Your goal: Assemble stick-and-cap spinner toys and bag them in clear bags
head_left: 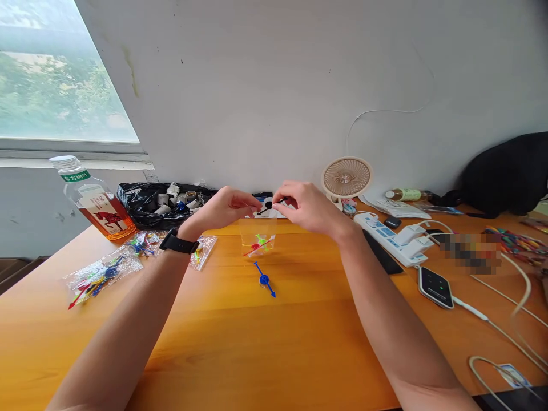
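Observation:
My left hand (229, 206) and my right hand (306, 206) meet above the desk, both pinching a small black pointer piece (269, 206). From the fingers hangs a clear plastic bag (257, 235) with a red and a green pointer inside. A blue pointer (264, 279) lies loose on the orange desk (265, 342) just in front of the bag. A black watch (178, 242) sits on my left wrist.
Several clear bags of coloured pointers (101, 275) lie at left, by a tea bottle (95, 200) and a black bag of parts (160, 204). A small fan (346, 178), power strip (391, 238), phone (435, 286), cables and a black backpack (507, 171) fill the right.

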The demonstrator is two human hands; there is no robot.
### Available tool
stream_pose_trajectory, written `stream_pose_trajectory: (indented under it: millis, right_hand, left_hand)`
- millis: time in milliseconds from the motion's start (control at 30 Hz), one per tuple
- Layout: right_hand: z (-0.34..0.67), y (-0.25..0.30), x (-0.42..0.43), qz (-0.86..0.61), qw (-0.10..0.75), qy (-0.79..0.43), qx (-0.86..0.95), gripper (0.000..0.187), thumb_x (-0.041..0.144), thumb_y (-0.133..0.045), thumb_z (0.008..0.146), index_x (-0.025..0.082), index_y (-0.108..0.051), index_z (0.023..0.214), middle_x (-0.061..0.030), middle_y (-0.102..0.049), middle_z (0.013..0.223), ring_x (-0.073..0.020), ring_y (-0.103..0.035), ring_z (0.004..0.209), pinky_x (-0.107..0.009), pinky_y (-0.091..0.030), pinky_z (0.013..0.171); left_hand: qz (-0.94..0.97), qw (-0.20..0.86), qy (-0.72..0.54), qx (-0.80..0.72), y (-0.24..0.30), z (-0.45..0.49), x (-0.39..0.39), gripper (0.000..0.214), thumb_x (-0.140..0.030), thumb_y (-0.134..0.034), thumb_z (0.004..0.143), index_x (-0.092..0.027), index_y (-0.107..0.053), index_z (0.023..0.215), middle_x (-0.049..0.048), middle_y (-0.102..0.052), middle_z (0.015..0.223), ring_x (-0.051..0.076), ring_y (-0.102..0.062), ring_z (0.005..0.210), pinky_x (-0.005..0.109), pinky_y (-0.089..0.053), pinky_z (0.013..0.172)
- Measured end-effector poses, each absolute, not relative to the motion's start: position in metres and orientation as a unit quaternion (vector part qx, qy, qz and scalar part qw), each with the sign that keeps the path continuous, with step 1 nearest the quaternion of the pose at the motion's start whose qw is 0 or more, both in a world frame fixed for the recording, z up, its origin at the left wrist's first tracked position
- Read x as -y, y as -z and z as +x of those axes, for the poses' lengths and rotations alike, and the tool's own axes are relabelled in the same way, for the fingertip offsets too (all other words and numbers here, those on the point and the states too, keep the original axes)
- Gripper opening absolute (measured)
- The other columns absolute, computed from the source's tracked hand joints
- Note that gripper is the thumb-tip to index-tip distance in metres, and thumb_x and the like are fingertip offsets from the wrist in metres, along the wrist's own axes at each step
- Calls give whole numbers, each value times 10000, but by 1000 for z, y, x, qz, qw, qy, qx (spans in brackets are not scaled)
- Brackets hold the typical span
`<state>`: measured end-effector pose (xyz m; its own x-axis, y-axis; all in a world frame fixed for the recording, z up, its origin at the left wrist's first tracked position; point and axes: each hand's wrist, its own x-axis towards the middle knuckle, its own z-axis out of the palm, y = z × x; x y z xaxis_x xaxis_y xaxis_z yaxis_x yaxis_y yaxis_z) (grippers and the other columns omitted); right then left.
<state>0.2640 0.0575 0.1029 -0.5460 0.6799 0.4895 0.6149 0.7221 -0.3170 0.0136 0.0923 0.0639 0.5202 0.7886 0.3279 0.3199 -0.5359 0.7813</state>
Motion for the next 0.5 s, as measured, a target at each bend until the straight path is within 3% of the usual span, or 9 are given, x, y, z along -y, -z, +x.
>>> stream_pose_trajectory:
  millis: [200,500]
  right_hand:
    - [257,-107,-43,-356,277,-40,892,144,180,-601,983,184,-732,923,-30,-661,896,-141,-530,740,-284,-327,671]
    - [242,-84,-56,-363,202,-74,907,264,88,-530,985,165,-783,988,-74,-667,999,-155,-576,785,-279,-379,692]
  left_hand:
    - [819,329,-325,-339,-66,15,-90,328,-399,-708,905,-133,-830,1054,102,-822,969,231,-751,864,312,-595,776]
    - [826,342,-314,-319,-65,17,-90,290,-317,-640,930,-139,-828,1060,77,-806,895,189,-728,790,260,-575,709]
